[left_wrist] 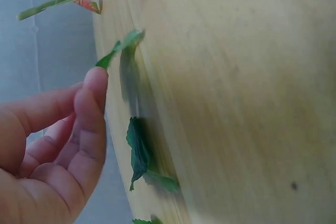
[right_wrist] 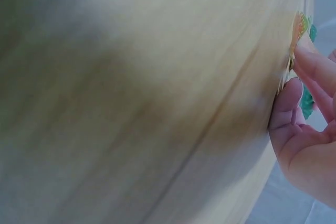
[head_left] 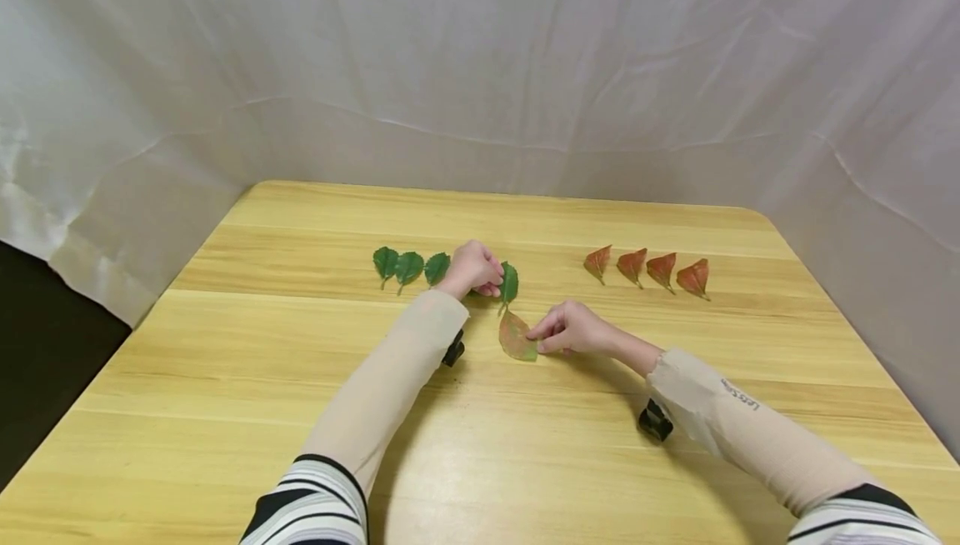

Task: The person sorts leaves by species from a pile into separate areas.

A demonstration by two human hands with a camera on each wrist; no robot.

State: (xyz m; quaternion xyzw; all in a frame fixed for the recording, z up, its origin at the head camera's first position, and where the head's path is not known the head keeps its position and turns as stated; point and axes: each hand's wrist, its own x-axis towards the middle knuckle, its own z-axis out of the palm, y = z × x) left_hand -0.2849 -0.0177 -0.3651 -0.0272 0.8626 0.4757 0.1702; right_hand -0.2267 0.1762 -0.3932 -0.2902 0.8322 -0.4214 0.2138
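Observation:
My left hand (head_left: 474,268) pinches a toothed green leaf (head_left: 509,282) by its edge, between thumb and fingertips. In the left wrist view, the left hand (left_wrist: 58,150) hides part of that leaf (left_wrist: 108,57). Just below it in the head view, my right hand (head_left: 573,328) pinches a larger mottled red-and-green leaf (head_left: 516,337) at its lower right edge, its stem pointing up toward the green leaf. The right wrist view shows the right hand (right_wrist: 310,103) low against the table, the mottled leaf (right_wrist: 299,29) beyond the fingertips.
Several green leaves (head_left: 409,267) lie in a row left of the left hand, on the wooden table (head_left: 262,345). To the right, several folded red leaves (head_left: 662,269) form another row. Pale cloth (head_left: 495,70) hangs behind the table and along its sides.

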